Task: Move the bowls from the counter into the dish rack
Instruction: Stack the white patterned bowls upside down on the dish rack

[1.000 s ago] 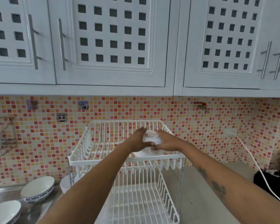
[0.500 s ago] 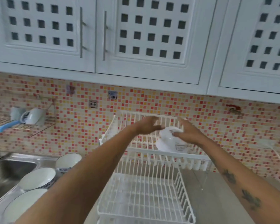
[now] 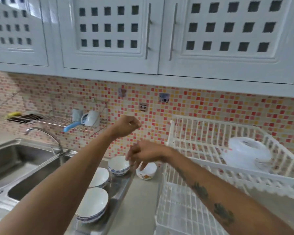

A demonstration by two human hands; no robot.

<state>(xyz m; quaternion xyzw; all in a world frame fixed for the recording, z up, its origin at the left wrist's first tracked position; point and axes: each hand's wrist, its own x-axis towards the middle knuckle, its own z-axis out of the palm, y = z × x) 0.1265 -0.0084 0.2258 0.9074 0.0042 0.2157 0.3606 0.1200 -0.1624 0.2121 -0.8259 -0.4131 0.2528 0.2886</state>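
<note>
A white bowl (image 3: pixel 246 152) lies upside down in the upper tier of the white wire dish rack (image 3: pixel 202 138) at the right. On the counter to the rack's left stand several bowls: a small flowered one (image 3: pixel 147 172), a blue-rimmed one (image 3: pixel 118 165), and two more (image 3: pixel 99 177) (image 3: pixel 92 203) along the sink's drainboard. My right hand (image 3: pixel 143 154) hangs over the flowered bowl with fingers apart, fingertips at its rim, holding nothing. My left hand (image 3: pixel 126 125) is raised in front of the tiled wall, fingers curled in, empty.
A steel sink (image 3: pixel 15 167) with a tap (image 3: pixel 44 134) fills the left. A wire wall shelf (image 3: pixel 58 120) above it carries a mug and a blue-handled brush. White cupboards hang overhead. The rack's lower tier (image 3: pixel 182 209) sits at the bottom right.
Both hands have let go of the bowl, which now lies in the rack's upper tier. The view has swung left, and my right hand has come down over the flowered bowl on the counter.
</note>
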